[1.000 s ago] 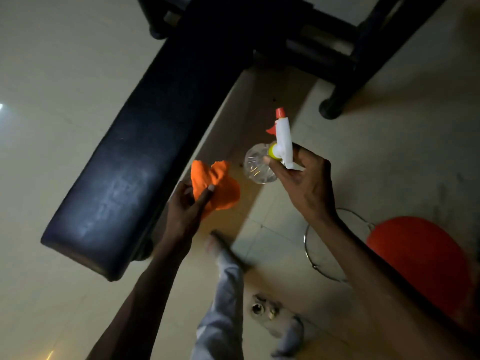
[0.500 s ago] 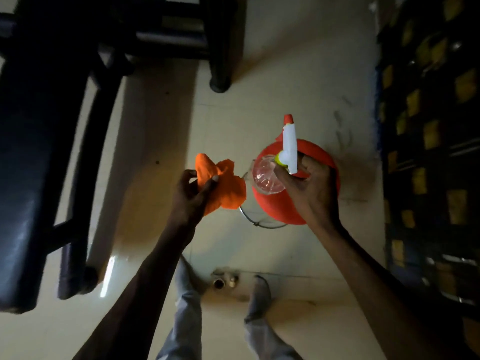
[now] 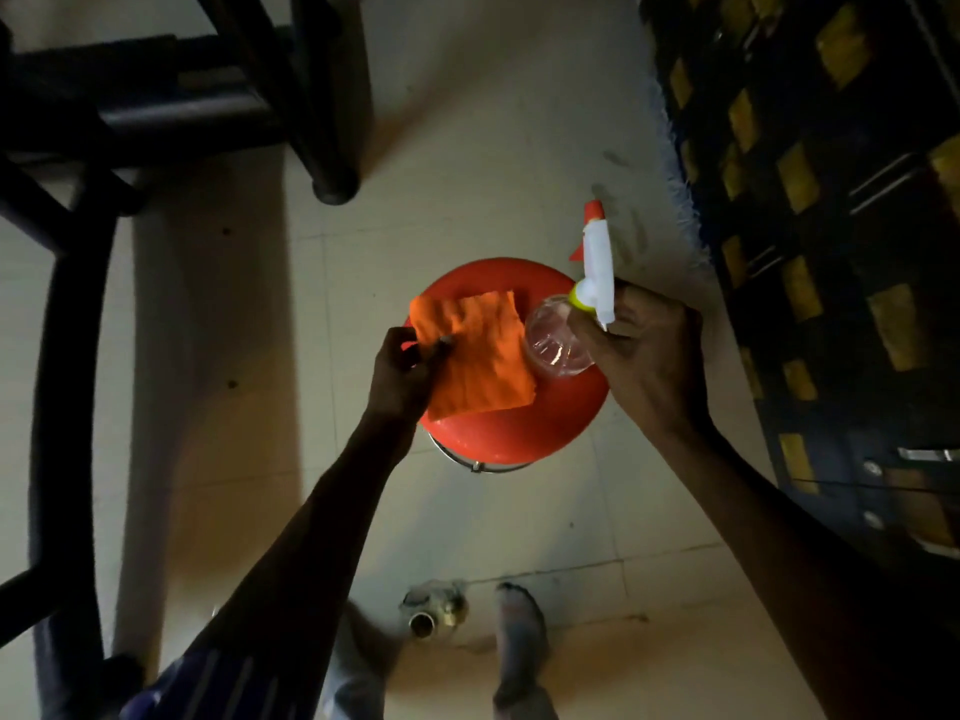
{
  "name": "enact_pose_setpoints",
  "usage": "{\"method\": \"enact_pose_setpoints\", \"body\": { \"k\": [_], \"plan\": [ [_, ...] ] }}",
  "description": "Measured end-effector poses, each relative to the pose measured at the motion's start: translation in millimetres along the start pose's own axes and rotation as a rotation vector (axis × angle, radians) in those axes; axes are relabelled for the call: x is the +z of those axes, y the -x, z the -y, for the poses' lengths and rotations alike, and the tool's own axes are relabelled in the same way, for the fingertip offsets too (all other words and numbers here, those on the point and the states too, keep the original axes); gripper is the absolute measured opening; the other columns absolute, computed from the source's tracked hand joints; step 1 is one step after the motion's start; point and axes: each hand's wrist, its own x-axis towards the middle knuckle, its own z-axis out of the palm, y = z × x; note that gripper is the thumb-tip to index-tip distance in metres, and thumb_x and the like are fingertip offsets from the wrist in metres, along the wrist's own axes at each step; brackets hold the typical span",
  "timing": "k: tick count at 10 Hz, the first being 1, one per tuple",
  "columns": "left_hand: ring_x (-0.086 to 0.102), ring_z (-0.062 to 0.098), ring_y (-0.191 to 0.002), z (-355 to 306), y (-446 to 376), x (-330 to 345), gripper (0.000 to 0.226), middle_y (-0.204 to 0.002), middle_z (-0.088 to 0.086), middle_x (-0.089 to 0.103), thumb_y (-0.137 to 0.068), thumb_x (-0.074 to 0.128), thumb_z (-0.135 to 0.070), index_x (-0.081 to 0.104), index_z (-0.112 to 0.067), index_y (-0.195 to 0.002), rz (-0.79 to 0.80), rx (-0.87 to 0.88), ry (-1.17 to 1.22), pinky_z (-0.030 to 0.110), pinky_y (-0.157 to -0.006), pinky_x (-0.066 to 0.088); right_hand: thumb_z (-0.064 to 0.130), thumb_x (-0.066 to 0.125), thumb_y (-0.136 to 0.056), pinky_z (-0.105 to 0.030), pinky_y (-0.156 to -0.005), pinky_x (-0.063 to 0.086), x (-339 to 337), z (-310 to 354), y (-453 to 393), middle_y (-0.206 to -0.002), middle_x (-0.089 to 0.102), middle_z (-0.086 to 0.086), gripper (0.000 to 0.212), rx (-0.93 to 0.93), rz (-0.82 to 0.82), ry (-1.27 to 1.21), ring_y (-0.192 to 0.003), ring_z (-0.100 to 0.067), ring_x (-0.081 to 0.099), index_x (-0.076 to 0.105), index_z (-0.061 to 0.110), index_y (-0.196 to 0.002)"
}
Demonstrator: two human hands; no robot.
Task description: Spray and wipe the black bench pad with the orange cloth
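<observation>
Orange cloth (image 3: 475, 356) pinched flat in left hand (image 3: 402, 374), spray bottle (image 3: 582, 309) gripped in right hand (image 3: 641, 356), both directly over red stool (image 3: 498, 439); bench pad unseen.

Both forearms bare to the elbow; no watch, rings or gloves visible on left hand (image 3: 402, 374) or right hand (image 3: 641, 356). Striped blue sleeve (image 3: 208, 678) at lower left. Light grey trousers (image 3: 358, 662). Dark grey sock (image 3: 522, 646) on one foot.

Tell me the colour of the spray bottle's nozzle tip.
Orange-red, on a white spray head, in the head view.
</observation>
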Motion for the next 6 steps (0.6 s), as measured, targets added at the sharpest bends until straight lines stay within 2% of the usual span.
{"method": "enact_pose_setpoints", "body": {
  "k": [1,2,3,4,5,6],
  "plan": [
    [0.067,0.035,-0.095,24,-14,-7,0.038,-0.116,0.021,0.069,-0.096,0.073,-0.013,0.054,-0.004,-0.128,-0.067,0.0,-0.222,0.04,-0.071,0.058,0.017,0.081,-0.091,-0.017,-0.085,0.06,11,-12,2,-0.105,0.08,0.008,0.027,0.023,0.014,-0.052,-0.099,-0.006,0.076,0.079,0.011,-0.117],
    [0.069,0.038,-0.106,28,-15,-10,0.051,-0.121,0.016,0.07,-0.089,0.081,-0.021,0.054,-0.009,-0.13,-0.114,0.029,-0.386,0.054,-0.087,0.061,0.018,0.082,-0.089,-0.004,-0.083,0.053,14,-16,2,-0.102,0.075,0.016,0.031,0.033,0.018,-0.062,-0.098,-0.001,0.074,0.078,0.013,-0.12],
    [0.068,0.035,-0.106,23,-9,-8,0.063,-0.125,0.017,0.069,-0.087,0.084,-0.028,0.048,-0.009,-0.135,-0.153,0.064,-0.482,0.048,-0.09,0.06,0.026,0.083,-0.089,-0.018,-0.085,0.063,11,-17,4,-0.105,0.079,0.012,0.034,0.072,0.048,-0.076,-0.097,-0.005,0.076,0.077,0.016,-0.121],
    [0.062,0.041,-0.119,16,6,-3,0.073,-0.135,0.024,0.06,-0.089,0.081,-0.027,0.039,0.0,-0.143,-0.129,0.112,-0.594,0.046,-0.096,0.054,0.032,0.084,-0.088,-0.036,-0.088,0.066,8,-11,8,-0.109,0.081,0.005,0.037,0.115,0.091,-0.074,-0.103,-0.009,0.076,0.075,0.018,-0.121],
    [0.052,0.042,-0.132,5,30,-3,0.074,-0.144,0.025,0.052,-0.092,0.077,-0.03,0.039,0.002,-0.147,-0.088,0.203,-0.738,0.047,-0.105,0.047,0.036,0.082,-0.088,-0.038,-0.099,0.06,-1,-5,16,-0.122,0.077,0.004,0.05,0.145,0.14,-0.01,-0.11,-0.011,0.07,0.068,0.019,-0.133],
    [0.052,0.037,-0.136,-11,63,-7,0.07,-0.149,0.019,0.054,-0.098,0.068,-0.04,0.042,-0.002,-0.151,-0.067,0.291,-0.833,0.047,-0.113,0.044,0.033,0.075,-0.094,-0.04,-0.11,0.051,-14,10,26,-0.144,0.066,-0.004,0.063,0.195,0.231,0.098,-0.133,-0.025,0.061,0.053,0.017,-0.151]
  ]
}}
